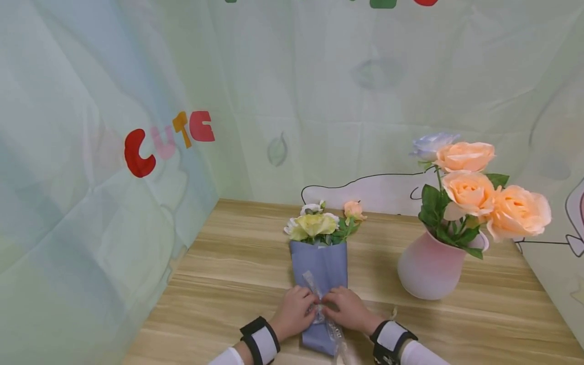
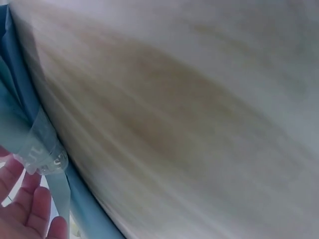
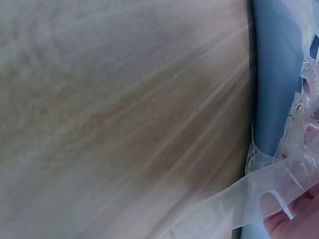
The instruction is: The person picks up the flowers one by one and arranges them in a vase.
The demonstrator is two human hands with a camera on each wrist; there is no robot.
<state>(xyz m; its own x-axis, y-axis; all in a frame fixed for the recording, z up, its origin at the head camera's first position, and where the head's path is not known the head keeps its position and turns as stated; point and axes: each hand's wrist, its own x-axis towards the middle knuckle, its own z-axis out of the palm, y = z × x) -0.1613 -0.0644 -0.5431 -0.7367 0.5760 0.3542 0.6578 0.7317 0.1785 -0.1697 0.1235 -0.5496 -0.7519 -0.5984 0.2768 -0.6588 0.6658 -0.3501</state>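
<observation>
A small bouquet lies on the table in blue-grey wrapping paper, with a yellow flower, white blooms and a small peach rose at its top. Around the wrap's lower middle runs a sheer, printed ribbon. My left hand pinches the ribbon from the left, and my right hand pinches it from the right, their fingertips nearly meeting. One ribbon end points up over the paper; the other trails down past the wrap's bottom. In the right wrist view, a ribbon band crosses beside the right fingers.
At the right stands a pink-and-white vase with large peach roses, a pale blue flower and green leaves. Printed fabric hangs behind and to the left of the wooden table.
</observation>
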